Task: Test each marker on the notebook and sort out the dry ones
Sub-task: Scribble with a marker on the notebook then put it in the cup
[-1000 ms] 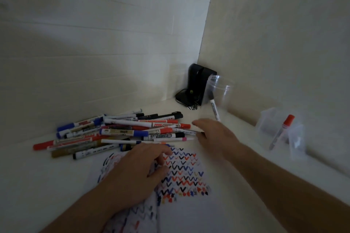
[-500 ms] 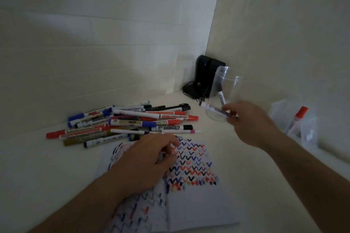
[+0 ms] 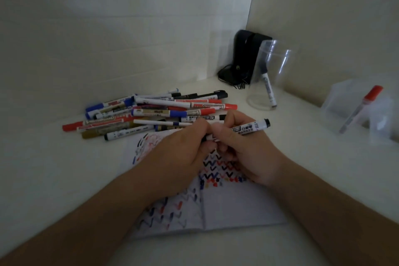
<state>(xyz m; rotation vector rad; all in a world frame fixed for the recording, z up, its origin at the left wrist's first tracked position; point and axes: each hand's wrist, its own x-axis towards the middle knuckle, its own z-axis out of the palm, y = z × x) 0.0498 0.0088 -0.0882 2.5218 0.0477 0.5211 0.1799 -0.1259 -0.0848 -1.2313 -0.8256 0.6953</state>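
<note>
Both hands meet over the open notebook [image 3: 237, 207], whose pages carry rows of coloured zigzag marks. My right hand [image 3: 244, 153] grips a white marker with a black end [image 3: 252, 128] that sticks out up and to the right. My left hand [image 3: 183, 151] pinches the marker's other end, which my fingers hide. A pile of several red, blue, black and gold markers [image 3: 151, 112] lies just behind the notebook.
A clear plastic jar [image 3: 269, 75] with one black marker in it stands at the back right, in front of a black device [image 3: 244, 58] in the corner. A clear plastic bag [image 3: 358, 112] holding a red-capped marker lies at the far right. Walls close the back and right.
My right hand came back from the jar with the white marker to above the notebook. My left hand lifted off the page and took hold of the marker's other end.
</note>
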